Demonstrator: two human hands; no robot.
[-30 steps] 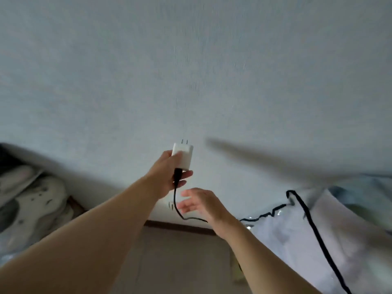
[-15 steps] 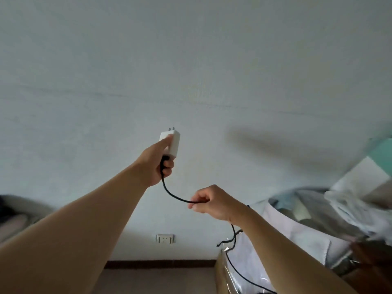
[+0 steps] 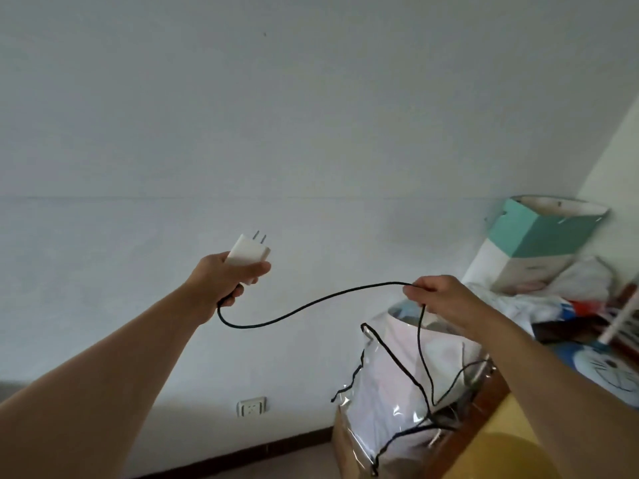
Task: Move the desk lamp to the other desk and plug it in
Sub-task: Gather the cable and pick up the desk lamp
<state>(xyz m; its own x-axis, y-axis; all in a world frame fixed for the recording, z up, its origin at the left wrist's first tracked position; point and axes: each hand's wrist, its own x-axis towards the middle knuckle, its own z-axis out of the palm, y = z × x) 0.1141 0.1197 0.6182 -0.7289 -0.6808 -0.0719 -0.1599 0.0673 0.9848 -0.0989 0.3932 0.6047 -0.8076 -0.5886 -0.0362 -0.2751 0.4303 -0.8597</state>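
My left hand (image 3: 221,281) grips a white plug adapter (image 3: 249,254) with its two prongs pointing up at the wall. A black cord (image 3: 311,302) runs from the adapter in a sagging loop to my right hand (image 3: 439,295), which pinches it, then drops down to the right. A white wall socket (image 3: 251,406) sits low on the wall, well below the adapter. A white pole (image 3: 622,319) at the right edge may be the lamp's arm; I cannot tell.
A clear plastic-wrapped bag with black trim (image 3: 390,385) stands on the floor by the wall. Behind it, a teal and white box (image 3: 539,236) and piled clutter (image 3: 570,299) cover the right side. A yellow surface (image 3: 501,451) lies at the bottom right.
My hands have drawn apart, the right one sliding right along the cord, so more cord hangs between them. The view has swung right and down.
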